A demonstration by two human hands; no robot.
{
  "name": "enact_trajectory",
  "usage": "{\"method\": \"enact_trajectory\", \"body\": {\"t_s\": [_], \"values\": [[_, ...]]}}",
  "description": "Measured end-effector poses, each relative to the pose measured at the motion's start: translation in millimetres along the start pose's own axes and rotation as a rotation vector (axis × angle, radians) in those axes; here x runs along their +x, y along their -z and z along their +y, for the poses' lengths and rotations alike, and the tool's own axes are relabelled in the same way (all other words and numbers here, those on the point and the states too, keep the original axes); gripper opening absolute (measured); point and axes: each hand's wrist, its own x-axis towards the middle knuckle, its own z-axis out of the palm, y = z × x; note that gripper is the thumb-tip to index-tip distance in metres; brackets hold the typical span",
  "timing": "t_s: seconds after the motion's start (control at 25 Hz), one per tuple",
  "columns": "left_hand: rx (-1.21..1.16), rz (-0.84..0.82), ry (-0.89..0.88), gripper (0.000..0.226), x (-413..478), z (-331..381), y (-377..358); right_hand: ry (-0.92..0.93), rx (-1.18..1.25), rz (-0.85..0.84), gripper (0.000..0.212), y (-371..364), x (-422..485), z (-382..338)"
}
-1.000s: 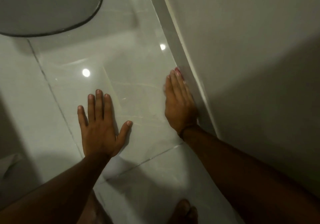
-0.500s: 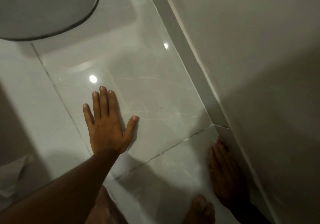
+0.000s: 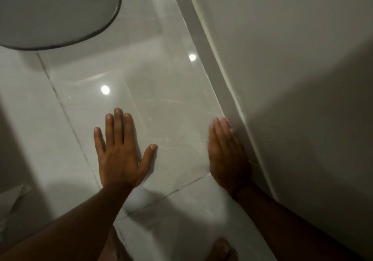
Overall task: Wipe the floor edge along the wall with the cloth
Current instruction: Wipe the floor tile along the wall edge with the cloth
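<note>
cloth (image 3: 224, 122): only a pale, blurred sliver showed past the fingertips of the right hand (image 3: 227, 155), the rest hidden beneath it, at the floor edge. right hand: flat, fingers together and extended, pressed down over the cloth, its outer side touching the skirting strip (image 3: 205, 44); motion-blurred, so whether it gripped the cloth could not be told. left hand (image 3: 119, 151): flat on the floor tile (image 3: 165, 91), fingers spread wide, thumb out, holding nothing, well apart from the right hand. writing: none legible on any item. edges: skirting strip ran diagonally from upper centre to lower right, meeting the wall (image 3: 292, 79); bare tile lay along it ahead of the right hand. grout line (image 3: 60, 103) crossed the floor left of the left hand; a second passed under the right wrist. surface: glossy pale tile with faint veining and two round light reflections. room: dim; a rounded grey object with a dark rim (image 3: 50, 8) at upper left, toes (image 3: 223, 249) at the bottom edge.
</note>
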Motion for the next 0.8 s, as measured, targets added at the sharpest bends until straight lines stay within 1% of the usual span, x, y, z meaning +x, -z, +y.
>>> {"method": "enact_trajectory", "body": {"t_s": [0.16,0.28,0.36,0.48,0.6,0.68,0.8], "values": [[0.051,-0.003,0.001,0.104,0.8,-1.1,-1.3,0.043,0.087,0.1,0.052,6.0,129.4,-24.3],[0.08,-0.01,-0.001,0.105,0.3,-1.5,-1.6,0.034,0.114,0.067,0.053,14.9,210.2,-44.4],[0.087,-0.009,-0.001,0.106,1.7,0.3,-1.1,0.022,0.114,0.03,0.054,15.6,236.0,-48.5],[0.099,-0.023,0.009,0.106,1.8,-1.1,-1.4,0.037,0.112,0.024,0.054,13.8,235.5,-44.7],[0.11,-0.015,0.011,0.106,1.9,-1.3,-3.0,0.026,0.158,0.05,0.056,13.3,212.6,-39.7],[0.097,-0.003,0.009,0.106,3.0,-2.2,-2.7,-0.011,0.16,0.053,0.056,10.5,178.6,-36.1],[0.059,-0.016,0.008,0.106,2.5,-1.1,-1.9,-0.059,0.131,0.061,0.057,1.0,103.8,-27.1]]}}
